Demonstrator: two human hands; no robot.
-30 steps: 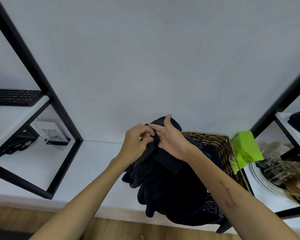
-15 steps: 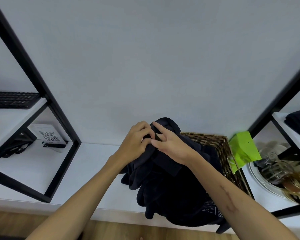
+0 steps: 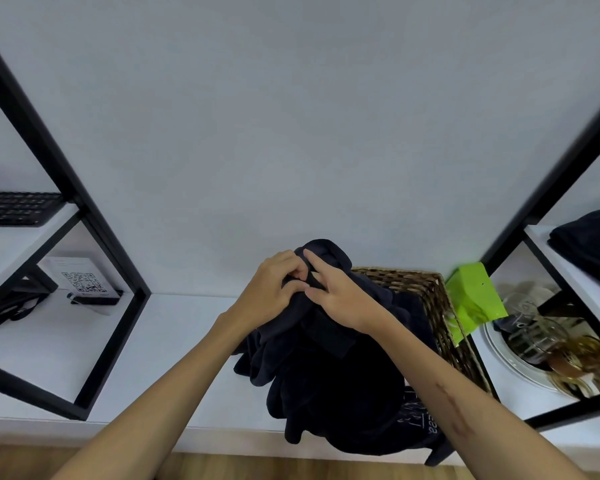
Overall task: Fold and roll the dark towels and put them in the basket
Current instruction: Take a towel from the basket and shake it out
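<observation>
Left hand (image 3: 274, 292): fingers curled, gripping towel (image 3: 326, 368) top.
Right hand (image 3: 340, 296): pinches same towel.
Towel: bunched, hanging beside basket (image 3: 440, 306).
Basket: on worktop (image 3: 174, 341).

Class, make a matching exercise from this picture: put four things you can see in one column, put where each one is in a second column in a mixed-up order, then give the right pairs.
Things
1. keyboard
2. QR code card
3. green bag
4. dark towel

Places
A. held up by both hands, in front of the basket
B. upper shelf on the left
C. just right of the basket
D. lower shelf on the left, under the keyboard's shelf

Pairs: 1-B, 2-D, 3-C, 4-A
</observation>
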